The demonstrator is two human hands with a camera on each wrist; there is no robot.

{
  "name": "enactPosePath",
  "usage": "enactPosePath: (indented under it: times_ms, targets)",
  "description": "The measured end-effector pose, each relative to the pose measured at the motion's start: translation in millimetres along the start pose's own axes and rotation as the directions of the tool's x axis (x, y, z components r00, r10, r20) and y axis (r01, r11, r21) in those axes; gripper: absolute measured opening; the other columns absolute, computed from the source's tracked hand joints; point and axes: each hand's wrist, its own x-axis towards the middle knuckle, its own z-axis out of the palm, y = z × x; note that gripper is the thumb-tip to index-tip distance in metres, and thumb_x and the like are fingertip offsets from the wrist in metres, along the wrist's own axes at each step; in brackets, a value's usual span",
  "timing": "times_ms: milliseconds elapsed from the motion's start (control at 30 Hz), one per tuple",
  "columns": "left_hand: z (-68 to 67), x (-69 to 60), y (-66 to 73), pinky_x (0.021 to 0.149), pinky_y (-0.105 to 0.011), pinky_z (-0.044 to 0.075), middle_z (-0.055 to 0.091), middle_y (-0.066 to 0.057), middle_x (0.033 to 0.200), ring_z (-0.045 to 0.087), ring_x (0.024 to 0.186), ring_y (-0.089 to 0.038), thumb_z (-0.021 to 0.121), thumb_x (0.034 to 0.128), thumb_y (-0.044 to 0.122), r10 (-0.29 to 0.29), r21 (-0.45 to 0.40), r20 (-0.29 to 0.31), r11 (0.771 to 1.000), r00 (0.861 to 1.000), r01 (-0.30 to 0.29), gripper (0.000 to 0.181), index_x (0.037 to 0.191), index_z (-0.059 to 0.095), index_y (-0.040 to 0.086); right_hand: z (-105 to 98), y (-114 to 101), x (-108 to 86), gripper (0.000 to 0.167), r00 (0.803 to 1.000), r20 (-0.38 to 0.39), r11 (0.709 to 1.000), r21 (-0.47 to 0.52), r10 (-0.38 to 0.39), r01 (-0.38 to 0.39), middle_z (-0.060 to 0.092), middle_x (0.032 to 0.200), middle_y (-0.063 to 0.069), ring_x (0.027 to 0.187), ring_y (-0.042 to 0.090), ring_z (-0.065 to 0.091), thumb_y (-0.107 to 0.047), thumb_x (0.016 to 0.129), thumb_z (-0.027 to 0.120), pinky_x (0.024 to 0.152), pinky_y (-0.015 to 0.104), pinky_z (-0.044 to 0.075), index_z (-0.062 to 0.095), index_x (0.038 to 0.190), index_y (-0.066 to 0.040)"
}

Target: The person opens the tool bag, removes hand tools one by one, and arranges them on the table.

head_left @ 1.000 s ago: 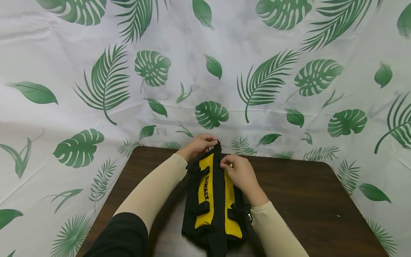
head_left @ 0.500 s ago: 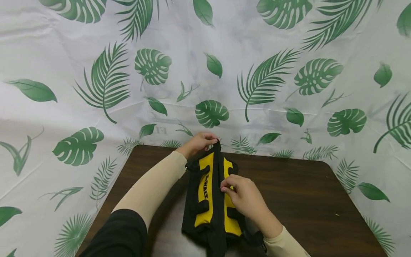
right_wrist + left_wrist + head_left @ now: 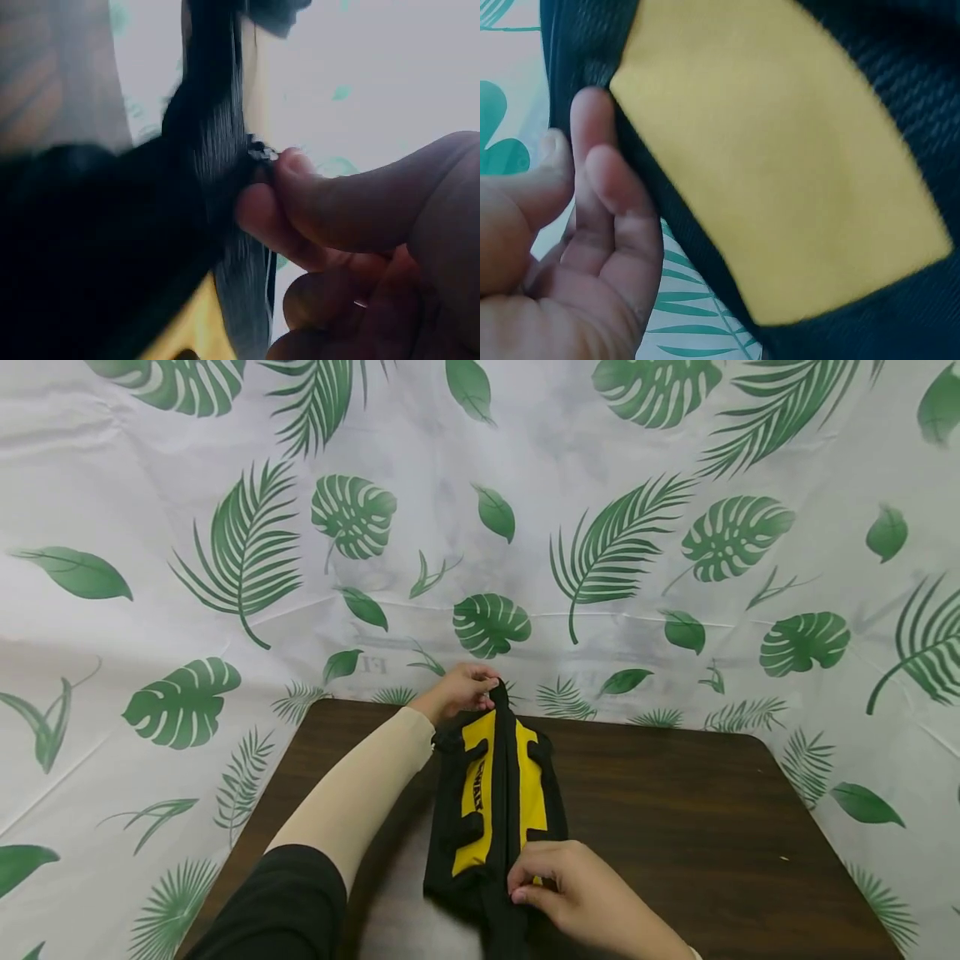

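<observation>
A black and yellow DEWALT tool bag (image 3: 532,785) lies lengthwise on the table, a black zipper (image 3: 512,802) running along its top. My left hand (image 3: 459,692) holds the far end of the zipper band; in the left wrist view its thumb and fingers (image 3: 596,124) are at the bag's black edge, beside a yellow panel (image 3: 780,165). At the near end, my right hand (image 3: 570,893) pinches the small metal zipper slider (image 3: 262,151) between thumb and forefinger. The right wrist view is blurred and dark around the band.
The dark brown wooden table (image 3: 675,827) extends to both sides of the bag. A white backdrop (image 3: 420,468) printed with green leaves hangs right behind its far edge. A black strap handle (image 3: 465,833) stands out from the bag's left side.
My right hand has slid along the zipper from near the far end to the near end, toward me. The left hand stays at the far end, shifted slightly left.
</observation>
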Motion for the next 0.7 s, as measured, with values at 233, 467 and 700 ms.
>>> enactPosePath:
  times_ms: [233,467,700]
  targets:
    - [0.0,3.0,3.7,0.070,-0.025,0.059,0.062,-0.005,0.100,0.067,0.073,-0.016,0.060,0.1136,0.020,0.002,0.002,-0.072,1.000,0.997,-0.002,0.027,0.133,0.072,0.005,4.4,-6.1,-5.3,0.012,0.968,0.248,0.989,0.151,-0.030,-0.007,0.074,0.095,-0.009,0.085,-0.010,0.061,-0.031,0.107,0.072,0.078,0.019,0.060,0.078,0.106,-0.020]
    - [0.3,-4.9,10.6,0.074,-0.026,0.057,0.062,-0.007,0.116,0.068,0.083,-0.019,0.058,0.1148,0.021,-0.021,-0.032,-0.044,0.999,0.999,0.019,0.034,0.145,0.065,0.006,-7.2,0.2,-4.6,0.012,0.930,0.365,0.973,0.198,0.037,-0.116,0.073,0.099,-0.011,0.086,-0.008,0.062,-0.036,0.110,0.068,0.082,0.020,0.060,0.074,0.114,-0.027]
    - [3.3,-38.8,11.4,0.091,-0.036,0.058,0.056,-0.012,0.158,0.070,0.108,-0.025,0.059,0.1148,0.028,0.031,0.026,-0.013,0.999,0.999,-0.031,0.046,0.160,0.055,0.018,-6.4,5.9,-1.3,0.013,0.947,0.309,0.962,0.220,0.086,-0.159,0.073,0.099,-0.010,0.086,-0.004,0.063,-0.035,0.112,0.064,0.080,0.020,0.058,0.073,0.118,-0.028]
